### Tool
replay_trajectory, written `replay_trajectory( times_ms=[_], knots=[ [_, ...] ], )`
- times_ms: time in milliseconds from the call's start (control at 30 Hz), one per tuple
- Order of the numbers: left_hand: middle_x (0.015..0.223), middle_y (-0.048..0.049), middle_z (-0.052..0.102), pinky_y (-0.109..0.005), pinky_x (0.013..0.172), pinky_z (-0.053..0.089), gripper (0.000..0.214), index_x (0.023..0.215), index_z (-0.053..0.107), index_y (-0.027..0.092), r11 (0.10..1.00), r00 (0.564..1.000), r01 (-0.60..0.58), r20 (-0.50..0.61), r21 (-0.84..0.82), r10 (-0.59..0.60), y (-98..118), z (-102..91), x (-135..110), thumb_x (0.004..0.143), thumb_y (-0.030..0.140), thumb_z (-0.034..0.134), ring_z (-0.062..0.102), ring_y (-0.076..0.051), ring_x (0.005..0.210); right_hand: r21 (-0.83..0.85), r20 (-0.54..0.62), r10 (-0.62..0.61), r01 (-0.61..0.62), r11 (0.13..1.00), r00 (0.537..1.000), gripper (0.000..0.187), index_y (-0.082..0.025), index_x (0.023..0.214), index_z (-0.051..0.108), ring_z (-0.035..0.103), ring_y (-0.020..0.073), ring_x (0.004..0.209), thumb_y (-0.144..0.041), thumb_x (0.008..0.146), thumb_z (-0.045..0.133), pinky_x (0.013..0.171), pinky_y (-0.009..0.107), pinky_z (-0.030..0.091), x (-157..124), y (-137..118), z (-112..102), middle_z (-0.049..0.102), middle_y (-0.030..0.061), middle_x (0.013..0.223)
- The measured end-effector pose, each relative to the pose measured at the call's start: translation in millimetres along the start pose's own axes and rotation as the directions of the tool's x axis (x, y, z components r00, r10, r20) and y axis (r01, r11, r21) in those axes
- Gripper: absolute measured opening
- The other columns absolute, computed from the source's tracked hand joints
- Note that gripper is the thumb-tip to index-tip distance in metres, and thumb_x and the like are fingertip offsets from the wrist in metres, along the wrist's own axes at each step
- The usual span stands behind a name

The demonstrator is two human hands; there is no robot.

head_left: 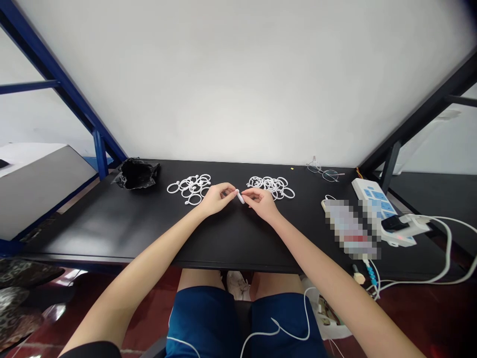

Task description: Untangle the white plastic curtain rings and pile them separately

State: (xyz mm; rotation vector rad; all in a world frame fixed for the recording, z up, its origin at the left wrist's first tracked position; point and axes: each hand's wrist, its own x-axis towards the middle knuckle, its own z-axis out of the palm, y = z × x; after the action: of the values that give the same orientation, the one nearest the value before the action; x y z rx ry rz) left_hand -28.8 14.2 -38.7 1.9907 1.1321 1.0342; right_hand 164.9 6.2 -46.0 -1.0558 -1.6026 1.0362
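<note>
Between my two hands is a small white plastic ring (240,197), seen nearly edge-on just above the black desk. My left hand (220,197) pinches its upper left end between thumb and fingers. From the other side my right hand (260,200) grips it with thumb and forefinger. A loose pile of white rings with small knobs (194,199) lies beside my left hand, partly hidden by it. Another heap of similar white rings (287,192) lies behind my right hand, which covers part of it.
A crumpled black plastic bag (136,175) stands open at the desk's back left. Eyeglasses (323,172) lie at the back right. A blurred phone (350,228) and a white power strip (372,196) with a plugged-in charger and cables (447,248) occupy the right side.
</note>
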Motion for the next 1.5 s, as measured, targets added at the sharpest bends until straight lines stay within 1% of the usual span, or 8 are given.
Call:
replay_trajectory(
  times_ms=[200,300,400,567,667,900,1067,1500],
  knots=[
    [0.077,-0.0036,0.066,-0.022,0.055,0.049,0.027,0.085,0.064,0.017,0.988,0.986,-0.055,-0.149,0.144,0.077,4.4,-18.1,2.5,0.088,0.042,0.055,0.062,-0.014,0.069,-0.038,-0.016,-0.007,0.007,0.999,1.0,0.021,-0.017,0.086,0.071,0.069,0.02,0.073,-0.034,0.074,0.069,0.052,0.026,0.053,0.4,4.9,0.3,0.072,0.0076,0.081],
    [0.075,-0.0029,0.062,-0.025,0.065,0.051,0.022,0.082,0.064,0.017,0.92,0.922,-0.124,-0.301,0.371,0.245,0.0,-41.5,4.5,0.088,0.037,0.055,0.059,-0.013,0.069,-0.046,-0.009,-0.009,0.009,0.999,1.0,0.021,-0.017,0.086,0.071,0.068,0.0196,0.072,-0.033,0.073,0.069,0.052,0.027,0.052,-0.4,5.2,0.4,0.072,0.0074,0.081],
    [0.076,-0.002,0.06,-0.026,0.065,0.05,0.019,0.081,0.064,0.018,0.865,0.871,-0.08,-0.387,0.495,0.302,-7.9,-63.5,4.5,0.088,0.034,0.055,0.058,-0.012,0.066,-0.062,0.001,-0.007,0.007,0.998,1.0,0.02,-0.017,0.086,0.071,0.068,0.0192,0.071,-0.033,0.074,0.068,0.052,0.027,0.051,-1.7,3.0,-0.1,0.072,0.0072,0.08],
    [0.088,-0.0037,0.062,-0.028,0.07,0.051,0.015,0.082,0.064,0.019,0.83,0.819,0.062,-0.503,0.555,0.275,-17.3,-82.9,1.9,0.084,0.032,0.057,0.061,-0.015,0.075,-0.076,-0.003,0.006,-0.006,0.997,1.0,0.019,-0.017,0.085,0.071,0.067,0.0182,0.069,-0.032,0.074,0.068,0.052,0.026,0.05,-3.5,-1.1,-1.4,0.072,0.0069,0.079],
    [0.09,-0.0046,0.066,-0.031,0.079,0.05,0.011,0.082,0.063,0.019,0.801,0.851,0.07,-0.454,0.595,0.263,-22.7,-88.9,1.9,0.082,0.028,0.057,0.063,-0.019,0.086,-0.091,-0.003,0.002,-0.002,0.996,1.0,0.019,-0.017,0.085,0.071,0.067,0.0178,0.069,-0.032,0.074,0.067,0.052,0.025,0.048,-4.4,-2.6,-1.7,0.072,0.0067,0.079],
    [0.085,-0.0044,0.071,-0.038,0.088,0.044,0.013,0.082,0.061,0.019,0.756,0.933,0.068,-0.309,0.651,0.183,-30.9,-93.5,2.1,0.084,0.028,0.053,0.065,-0.022,0.084,-0.108,0.001,0.002,-0.002,0.994,1.0,0.018,-0.017,0.085,0.071,0.067,0.0177,0.069,-0.031,0.074,0.067,0.052,0.026,0.049,-5.1,-4.9,-1.5,0.072,0.0062,0.078],
    [0.09,-0.0062,0.071,-0.04,0.089,0.042,0.018,0.087,0.064,0.02,0.71,0.951,0.066,-0.26,0.701,0.168,-35.8,-91.0,2.3,0.088,0.028,0.047,0.064,-0.024,0.09,-0.108,0.006,-0.007,0.007,0.994,1.0,0.017,-0.018,0.084,0.071,0.067,0.0183,0.07,-0.031,0.074,0.067,0.053,0.026,0.049,-5.0,-3.8,-1.4,0.072,0.0062,0.079],
    [0.096,-0.008,0.07,-0.038,0.086,0.044,0.026,0.097,0.064,0.019,0.717,0.965,0.037,-0.21,0.697,0.155,-45.3,-89.7,3.9,0.093,0.035,0.044,0.063,-0.024,0.092,-0.103,0.004,-0.004,0.005,0.995,1.0,0.017,-0.017,0.085,0.07,0.067,0.0178,0.068,-0.031,0.075,0.066,0.054,0.026,0.05,-4.1,-1.4,-1.1,0.071,0.0061,0.077]
  ],
)
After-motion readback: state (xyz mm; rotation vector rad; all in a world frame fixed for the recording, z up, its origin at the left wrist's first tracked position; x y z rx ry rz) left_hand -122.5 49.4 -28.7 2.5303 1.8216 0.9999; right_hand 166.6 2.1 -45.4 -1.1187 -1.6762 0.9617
